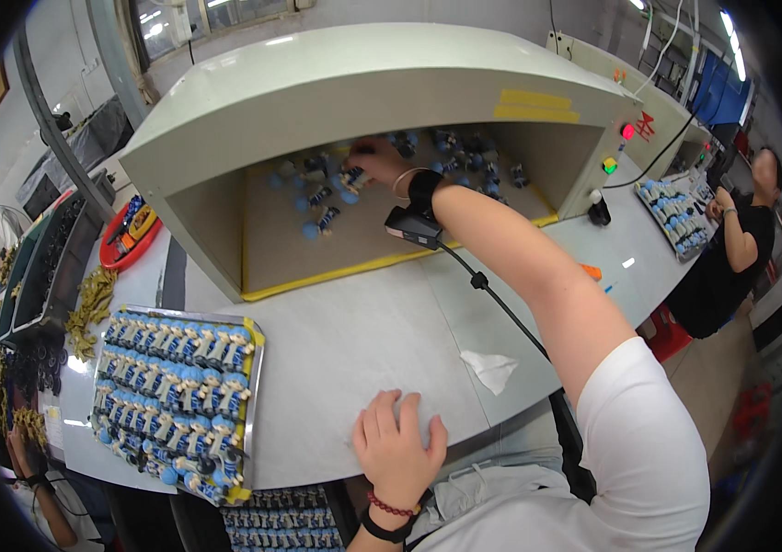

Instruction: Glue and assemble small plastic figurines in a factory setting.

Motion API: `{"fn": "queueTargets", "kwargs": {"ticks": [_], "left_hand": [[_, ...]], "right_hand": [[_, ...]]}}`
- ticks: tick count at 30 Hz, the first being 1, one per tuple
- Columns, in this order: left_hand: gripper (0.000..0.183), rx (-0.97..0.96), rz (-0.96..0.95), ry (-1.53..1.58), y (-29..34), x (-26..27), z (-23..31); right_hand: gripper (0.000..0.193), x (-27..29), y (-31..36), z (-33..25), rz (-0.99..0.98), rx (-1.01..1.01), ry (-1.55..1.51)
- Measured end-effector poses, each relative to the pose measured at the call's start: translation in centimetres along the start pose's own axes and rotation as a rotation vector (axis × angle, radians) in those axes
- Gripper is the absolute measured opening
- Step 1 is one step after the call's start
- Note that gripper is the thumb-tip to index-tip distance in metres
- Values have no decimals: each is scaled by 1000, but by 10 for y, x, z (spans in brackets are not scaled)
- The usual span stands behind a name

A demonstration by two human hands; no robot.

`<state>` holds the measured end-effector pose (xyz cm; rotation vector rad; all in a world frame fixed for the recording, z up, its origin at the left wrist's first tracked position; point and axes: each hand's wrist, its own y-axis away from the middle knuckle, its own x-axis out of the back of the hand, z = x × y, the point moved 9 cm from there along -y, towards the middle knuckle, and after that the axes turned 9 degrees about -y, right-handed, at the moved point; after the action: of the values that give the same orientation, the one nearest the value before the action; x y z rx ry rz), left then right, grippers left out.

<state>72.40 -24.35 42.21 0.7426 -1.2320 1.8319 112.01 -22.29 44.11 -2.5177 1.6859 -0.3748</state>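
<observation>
My right hand [378, 163] reaches into a grey box-shaped cabinet [363, 97] with a wide front opening. Its fingers are closed on a small figurine [350, 179] with a light-blue head. Around it on the cabinet floor lie several loose figurines of the same kind, one of them [322, 223] nearest the opening. My left hand [397, 446] rests on the front of the grey table [336, 340], fingers spread and holding nothing. To its left, a metal tray [258, 368] carries rows of blue-headed figurines.
A crumpled white tissue [490, 370] lies right of my left hand. Yellow tape edges the cabinet opening; a red basin [138, 247] and dark bins [41, 267] stand left. A cable [506, 313] hangs from my wrist device. At right, a person [741, 248] works beside another figurine tray [672, 216].
</observation>
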Motion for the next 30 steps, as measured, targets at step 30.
{"fn": "queueTargets", "kwargs": {"ticks": [30], "left_hand": [[66,-501,-183,-407,-3,-11,81]], "right_hand": [[9,338,494,-110,693,45,685]]}}
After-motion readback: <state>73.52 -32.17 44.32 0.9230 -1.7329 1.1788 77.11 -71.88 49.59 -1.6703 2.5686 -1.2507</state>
